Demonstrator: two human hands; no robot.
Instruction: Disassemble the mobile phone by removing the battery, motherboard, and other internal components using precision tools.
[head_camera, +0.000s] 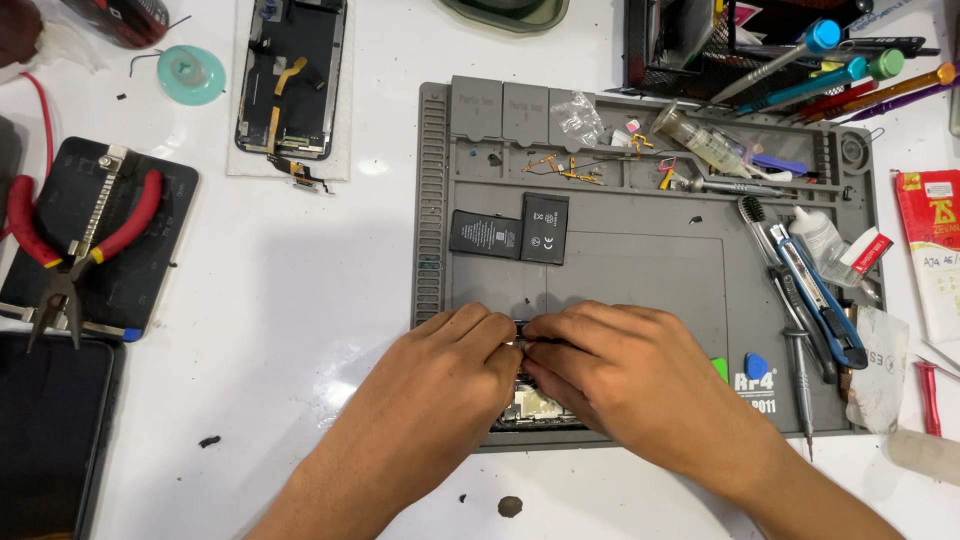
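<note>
Both hands, left hand (440, 365) and right hand (615, 375), pinch a mostly hidden opened phone (530, 405) on the grey ribbed rubber mat (640, 270), with black L-shaped battery (512, 232) behind and red-handled pliers (75, 235) far left.

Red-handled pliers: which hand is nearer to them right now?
Left. The left hand is on the mat's near edge, closer to the pliers at far left; the right hand lies farther right, beside it.

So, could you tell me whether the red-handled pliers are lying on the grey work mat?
No, the red-handled pliers lie on a dark device on the white table, well left of the grey work mat.
</note>
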